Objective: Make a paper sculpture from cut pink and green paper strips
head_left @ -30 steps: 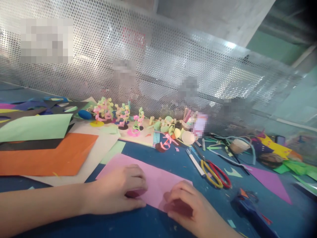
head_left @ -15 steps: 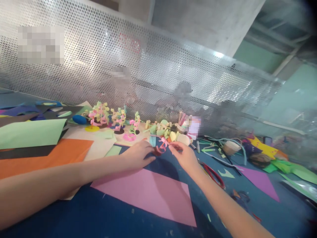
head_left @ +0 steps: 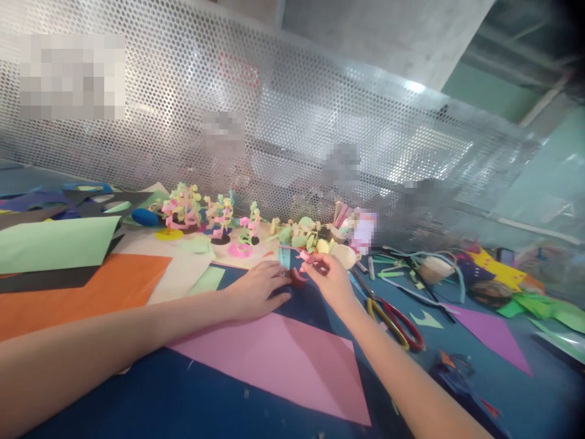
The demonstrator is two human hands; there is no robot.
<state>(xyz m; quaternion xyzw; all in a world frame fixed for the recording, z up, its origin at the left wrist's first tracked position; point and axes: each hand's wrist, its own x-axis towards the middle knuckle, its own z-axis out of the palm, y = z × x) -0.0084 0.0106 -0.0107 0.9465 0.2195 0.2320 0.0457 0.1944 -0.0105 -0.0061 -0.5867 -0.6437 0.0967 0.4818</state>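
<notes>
Pink sheet (head_left: 283, 363): flat, nearest.
Left hand (head_left: 262, 288): at the Pink sheet's far edge, thumb and fingers parted; cannot tell whether it grips the Paper curl (head_left: 299, 277).
Right hand (head_left: 335, 283): beyond that edge, fingertips pinching the Paper curl.
Paper curl: beyond the Pink sheet, between both hands, right nearer; long axis unclear.

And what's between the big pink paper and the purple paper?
In the head view, the person's right forearm, then the red-and-yellow scissors, then a pale green scrap.
</notes>
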